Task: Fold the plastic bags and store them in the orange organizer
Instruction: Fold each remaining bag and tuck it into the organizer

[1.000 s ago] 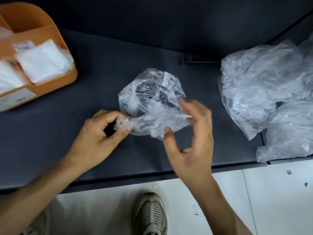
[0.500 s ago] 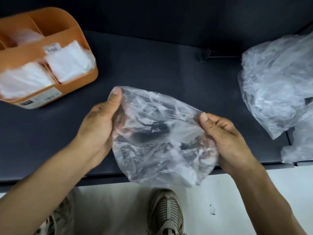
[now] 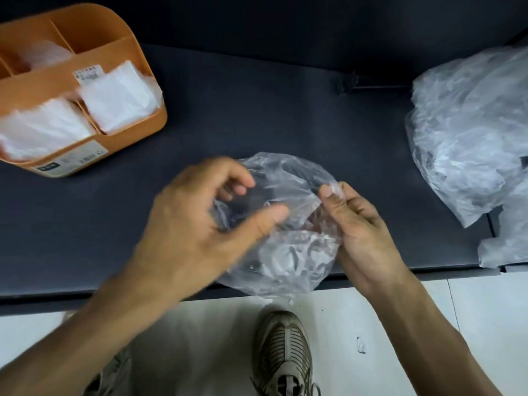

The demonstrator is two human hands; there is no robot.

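Head view: your right hand [image 3: 363,224] pinches the upper rim of the plastic bag [image 3: 288,238] between thumb and fingertips, so the thin film hangs free above the near edge of the desk [image 3: 257,110], likely to let you straighten it for folding. Your left hand [image 3: 200,221] is blurred, fingers loosely curled at the bag's left side; cannot tell if it grips the film. Bag is clear, crinkled, limp, roughly round in outline. Orange organizer [image 3: 137,121], rigid plastic with dividers, sits well off to the far left of your left hand, flat white folded bags [image 3: 117,101] standing in its compartments. Loose bag pile [image 3: 468,132], glossy and rumpled, lies far right of your right hand.
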